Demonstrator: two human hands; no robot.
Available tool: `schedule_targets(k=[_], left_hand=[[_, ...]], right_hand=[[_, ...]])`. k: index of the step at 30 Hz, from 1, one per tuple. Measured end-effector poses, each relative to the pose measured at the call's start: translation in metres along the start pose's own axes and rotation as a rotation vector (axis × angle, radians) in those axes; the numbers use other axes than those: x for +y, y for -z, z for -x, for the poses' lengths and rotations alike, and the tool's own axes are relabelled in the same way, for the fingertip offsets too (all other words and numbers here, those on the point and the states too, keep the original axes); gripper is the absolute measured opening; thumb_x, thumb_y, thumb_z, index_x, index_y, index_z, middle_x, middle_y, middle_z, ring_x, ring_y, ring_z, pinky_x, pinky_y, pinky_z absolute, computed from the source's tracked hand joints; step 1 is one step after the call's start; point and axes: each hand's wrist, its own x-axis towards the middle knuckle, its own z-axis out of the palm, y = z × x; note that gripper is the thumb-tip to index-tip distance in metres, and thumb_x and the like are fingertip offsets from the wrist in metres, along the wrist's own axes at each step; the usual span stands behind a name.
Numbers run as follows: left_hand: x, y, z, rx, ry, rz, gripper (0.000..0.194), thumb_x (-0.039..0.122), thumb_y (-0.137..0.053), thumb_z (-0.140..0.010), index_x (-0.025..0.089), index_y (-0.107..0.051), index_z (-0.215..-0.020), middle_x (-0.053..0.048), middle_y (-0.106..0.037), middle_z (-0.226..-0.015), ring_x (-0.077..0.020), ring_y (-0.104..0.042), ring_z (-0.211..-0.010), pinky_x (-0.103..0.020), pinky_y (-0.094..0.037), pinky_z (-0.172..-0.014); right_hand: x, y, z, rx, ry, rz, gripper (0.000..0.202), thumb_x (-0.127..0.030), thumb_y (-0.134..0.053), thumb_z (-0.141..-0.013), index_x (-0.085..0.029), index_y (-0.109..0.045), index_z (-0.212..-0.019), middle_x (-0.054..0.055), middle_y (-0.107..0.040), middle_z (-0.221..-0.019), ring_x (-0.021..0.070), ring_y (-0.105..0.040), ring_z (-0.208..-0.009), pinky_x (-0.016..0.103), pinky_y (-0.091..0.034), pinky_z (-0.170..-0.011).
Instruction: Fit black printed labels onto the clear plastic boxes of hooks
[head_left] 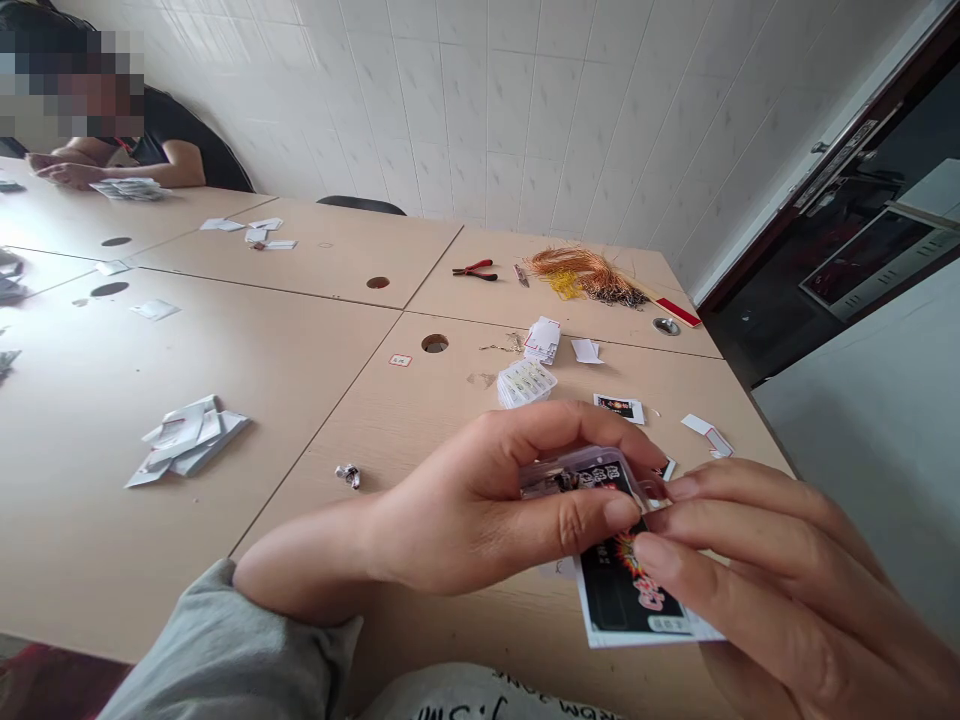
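My left hand (510, 510) is closed around a small clear plastic box (600, 460), with its thumb lying across the front. A black printed card with a white border (615, 595) sticks out below the box, under that thumb. From the right, my right hand (765, 570) pinches the card near its right edge, its fingertips close to the box's corner. Whether the card lies inside or against the box is hidden by the fingers. Just beyond my hands are another black printed card (619, 408) and a stack of clear compartment boxes (526, 383).
Pliers (475, 270) and a bundle of copper-coloured strands (577, 270) lie toward the back. White cards (541, 340) are stacked nearer. White packets (187, 437) form a pile at left. A co-worker (165, 150) sits far left. Round holes (435, 344) pierce the tabletop.
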Motion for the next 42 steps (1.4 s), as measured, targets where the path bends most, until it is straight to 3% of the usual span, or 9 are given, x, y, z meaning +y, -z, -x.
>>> schedule_targets(k=[6,10,13,16,27,32,37,42], left_hand=[[0.000,0.000,-0.002,0.111,-0.075,-0.016,0.012,0.020,-0.072,-0.091,0.017,-0.071,-0.102,-0.005,-0.072,-0.097,-0.0123,-0.068,-0.082,-0.021,-0.058,-0.074],[0.003,-0.002,-0.001,0.176,-0.099,-0.077,0.010,0.018,-0.073,-0.090,0.018,-0.072,-0.100,-0.002,-0.070,-0.089,-0.0097,-0.067,-0.077,-0.017,-0.057,-0.070],[0.004,-0.004,-0.001,0.219,-0.115,-0.100,0.009,0.018,-0.074,-0.090,0.018,-0.071,-0.098,-0.002,-0.070,-0.090,-0.0090,-0.067,-0.077,-0.016,-0.057,-0.071],[0.004,-0.005,-0.001,0.256,-0.121,-0.103,0.009,0.020,-0.074,-0.090,0.018,-0.071,-0.098,-0.003,-0.072,-0.092,-0.0098,-0.067,-0.076,-0.018,-0.058,-0.071],[-0.004,0.000,-0.001,0.239,-0.179,-0.086,0.019,0.014,-0.076,-0.087,0.022,-0.072,-0.103,-0.001,-0.075,-0.103,-0.0105,-0.073,-0.077,-0.020,-0.061,-0.072],[-0.008,0.004,-0.001,0.224,-0.210,-0.053,0.023,0.008,-0.076,-0.086,0.024,-0.072,-0.103,0.001,-0.074,-0.103,-0.0076,-0.074,-0.081,-0.014,-0.061,-0.074],[-0.010,0.008,-0.001,0.215,-0.223,-0.046,0.023,0.007,-0.074,-0.087,0.024,-0.071,-0.103,0.002,-0.073,-0.105,-0.0085,-0.075,-0.083,-0.017,-0.064,-0.077],[-0.010,0.008,-0.001,0.209,-0.206,-0.007,0.022,0.008,-0.073,-0.089,0.025,-0.071,-0.103,0.004,-0.075,-0.103,-0.0069,-0.075,-0.082,-0.015,-0.064,-0.075]], right_hand=[[0.001,-0.002,-0.001,-0.012,0.001,-0.032,0.029,-0.002,-0.063,-0.086,-0.017,-0.068,-0.110,0.003,-0.077,-0.093,0.0169,-0.073,-0.090,0.029,-0.062,-0.090],[0.001,-0.005,0.005,-0.106,-0.126,0.028,0.036,0.000,-0.060,-0.089,-0.022,-0.063,-0.118,0.004,-0.075,-0.105,0.0171,-0.072,-0.101,0.031,-0.059,-0.096],[0.005,-0.004,0.009,-0.144,-0.116,0.041,0.028,-0.009,-0.062,-0.092,-0.026,-0.064,-0.114,0.002,-0.076,-0.102,0.0179,-0.074,-0.096,0.031,-0.062,-0.090],[0.009,-0.004,0.009,-0.088,-0.072,0.027,0.021,-0.013,-0.065,-0.091,-0.026,-0.064,-0.108,0.001,-0.076,-0.096,0.0173,-0.076,-0.087,0.028,-0.064,-0.083],[0.002,-0.014,0.008,0.015,-0.166,-0.097,0.025,-0.006,-0.060,-0.088,-0.024,-0.058,-0.105,-0.001,-0.073,-0.085,0.0143,-0.074,-0.078,0.022,-0.061,-0.068],[0.001,-0.011,0.017,-0.049,-0.262,-0.077,0.022,-0.011,-0.059,-0.090,-0.027,-0.059,-0.105,0.000,-0.074,-0.097,0.0146,-0.074,-0.083,0.022,-0.061,-0.070],[0.002,-0.011,0.011,-0.085,-0.225,-0.125,0.028,-0.004,-0.055,-0.089,-0.026,-0.056,-0.107,-0.002,-0.071,-0.088,0.0120,-0.071,-0.077,0.020,-0.058,-0.070],[0.000,-0.010,0.010,-0.094,-0.227,-0.117,0.030,-0.004,-0.055,-0.088,-0.026,-0.056,-0.110,-0.001,-0.071,-0.090,0.0150,-0.071,-0.085,0.022,-0.058,-0.072]])
